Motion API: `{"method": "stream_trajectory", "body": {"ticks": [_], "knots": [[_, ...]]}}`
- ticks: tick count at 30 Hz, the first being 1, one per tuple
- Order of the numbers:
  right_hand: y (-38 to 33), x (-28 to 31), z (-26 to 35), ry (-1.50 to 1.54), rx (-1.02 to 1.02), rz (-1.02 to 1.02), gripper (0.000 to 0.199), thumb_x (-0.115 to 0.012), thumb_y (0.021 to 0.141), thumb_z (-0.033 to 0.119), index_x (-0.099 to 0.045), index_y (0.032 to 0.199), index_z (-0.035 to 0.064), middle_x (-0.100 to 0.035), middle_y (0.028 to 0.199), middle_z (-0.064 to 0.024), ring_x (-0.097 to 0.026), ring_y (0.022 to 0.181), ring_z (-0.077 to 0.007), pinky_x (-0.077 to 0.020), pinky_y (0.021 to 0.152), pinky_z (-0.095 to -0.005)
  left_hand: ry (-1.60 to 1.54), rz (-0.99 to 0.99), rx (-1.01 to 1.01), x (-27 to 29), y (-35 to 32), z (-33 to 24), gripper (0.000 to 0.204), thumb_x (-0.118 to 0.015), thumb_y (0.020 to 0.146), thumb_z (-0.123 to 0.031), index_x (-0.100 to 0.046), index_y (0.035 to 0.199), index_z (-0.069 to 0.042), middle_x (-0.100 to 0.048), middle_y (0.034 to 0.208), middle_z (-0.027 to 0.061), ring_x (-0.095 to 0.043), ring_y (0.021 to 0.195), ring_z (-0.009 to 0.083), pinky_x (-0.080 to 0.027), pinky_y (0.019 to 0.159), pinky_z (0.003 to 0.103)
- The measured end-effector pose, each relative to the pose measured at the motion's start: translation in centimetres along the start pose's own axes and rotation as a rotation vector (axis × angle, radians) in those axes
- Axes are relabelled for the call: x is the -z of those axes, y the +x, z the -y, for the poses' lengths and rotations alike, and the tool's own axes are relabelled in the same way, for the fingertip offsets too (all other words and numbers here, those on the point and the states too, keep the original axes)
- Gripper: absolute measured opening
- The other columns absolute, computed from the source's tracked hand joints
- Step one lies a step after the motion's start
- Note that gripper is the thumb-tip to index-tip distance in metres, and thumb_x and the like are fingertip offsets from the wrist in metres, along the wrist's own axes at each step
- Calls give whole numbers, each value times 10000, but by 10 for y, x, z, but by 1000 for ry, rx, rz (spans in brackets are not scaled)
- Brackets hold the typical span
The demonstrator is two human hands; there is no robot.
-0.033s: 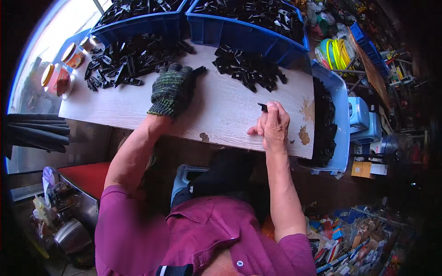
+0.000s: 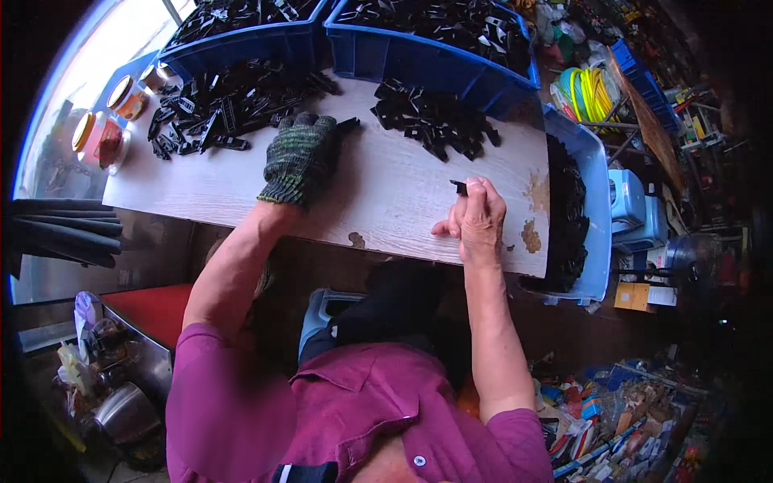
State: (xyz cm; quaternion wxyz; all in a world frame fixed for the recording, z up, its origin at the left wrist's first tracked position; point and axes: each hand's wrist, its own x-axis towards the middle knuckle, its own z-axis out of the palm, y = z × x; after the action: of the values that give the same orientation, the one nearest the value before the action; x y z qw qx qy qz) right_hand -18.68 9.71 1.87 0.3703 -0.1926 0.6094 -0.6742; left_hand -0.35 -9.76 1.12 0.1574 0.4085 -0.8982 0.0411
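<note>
My left hand (image 2: pixel 302 157), in a green knit glove, lies palm down on the wooden board (image 2: pixel 378 201). Its fingertips reach the edge of a spread pile of black plastic parts (image 2: pixel 225 105), and one black piece (image 2: pixel 348 123) lies right beside them. My bare right hand (image 2: pixel 479 216) rests near the board's front edge, pinching a small black part (image 2: pixel 458 187) between thumb and fingers. A second heap of black parts (image 2: pixel 431 121) lies on the board beyond my right hand.
Two blue bins (image 2: pixel 435 64) (image 2: pixel 241 50) full of black parts stand along the back. Another blue bin (image 2: pixel 594 173) of parts hangs off the right end. Lidded jars (image 2: pixel 101 137) stand at the left. Clutter covers the floor at the right.
</note>
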Motion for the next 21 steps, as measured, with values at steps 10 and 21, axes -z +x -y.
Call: {"method": "stream_trajectory", "body": {"ticks": [10, 21], "knots": [[-3, 2, 1, 92, 66, -86, 282, -482, 964, 314, -452, 790, 93, -279, 468, 20, -303, 356, -118, -483, 360, -354, -1280, 185, -54, 7, -43, -87, 219, -600, 960, -196, -634, 1094, -26, -678, 1021, 163, -657, 957, 342, -509, 812, 395], [6, 18, -22, -163, 305, -207, 322, -529, 970, 287, -492, 743, 62, -407, 608, 37, -399, 517, -62, -362, 475, -259, -1354, 364, -161, 9, -32, -106, 241, -574, 975, -206, -648, 1115, -24, -667, 1006, 178, -654, 924, 333, -502, 809, 385]]}}
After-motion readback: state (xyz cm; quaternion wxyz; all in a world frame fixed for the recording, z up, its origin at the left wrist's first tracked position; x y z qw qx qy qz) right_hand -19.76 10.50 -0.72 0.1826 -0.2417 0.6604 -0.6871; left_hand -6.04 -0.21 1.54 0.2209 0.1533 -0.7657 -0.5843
